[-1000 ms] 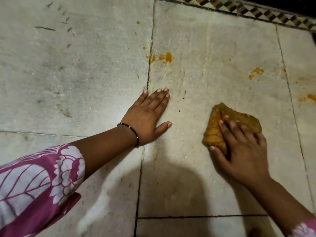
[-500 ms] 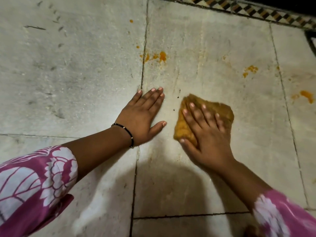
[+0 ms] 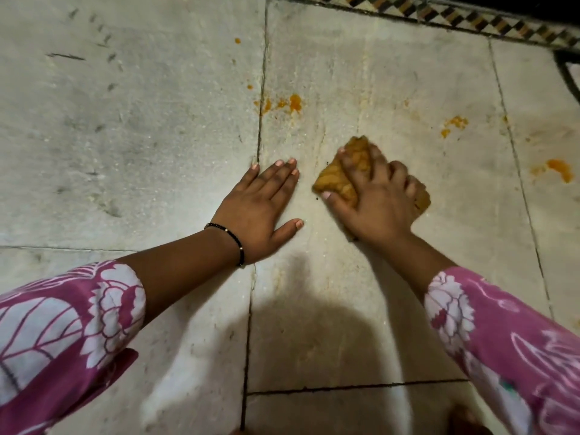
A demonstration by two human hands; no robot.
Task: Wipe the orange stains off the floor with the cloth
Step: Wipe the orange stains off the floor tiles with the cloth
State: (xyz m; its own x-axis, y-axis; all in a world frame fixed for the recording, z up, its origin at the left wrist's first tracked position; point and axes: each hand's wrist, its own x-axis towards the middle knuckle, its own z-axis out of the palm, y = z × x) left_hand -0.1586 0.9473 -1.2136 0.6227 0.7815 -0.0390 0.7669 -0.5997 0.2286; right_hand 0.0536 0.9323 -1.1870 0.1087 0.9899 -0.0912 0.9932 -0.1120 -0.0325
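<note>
My right hand (image 3: 376,199) presses down on a crumpled orange-brown cloth (image 3: 335,180) on the pale stone floor (image 3: 157,136); most of the cloth is hidden under the palm. My left hand (image 3: 260,211) lies flat on the floor just left of the cloth, fingers spread, holding nothing. Orange stains (image 3: 290,103) sit beyond both hands by the tile joint. More orange stains (image 3: 455,124) lie to the upper right, and a larger orange smear (image 3: 560,169) is at the far right.
A patterned black, white and orange border strip (image 3: 470,18) runs along the far edge of the floor. Dark tile joints (image 3: 260,120) cross the floor. Small orange specks (image 3: 237,40) dot the far left tile. My shadow falls on the near tiles.
My right hand has slid the cloth leftward across the tile, from the right side to close beside my left hand, bunching it up. My left hand has stayed planted.
</note>
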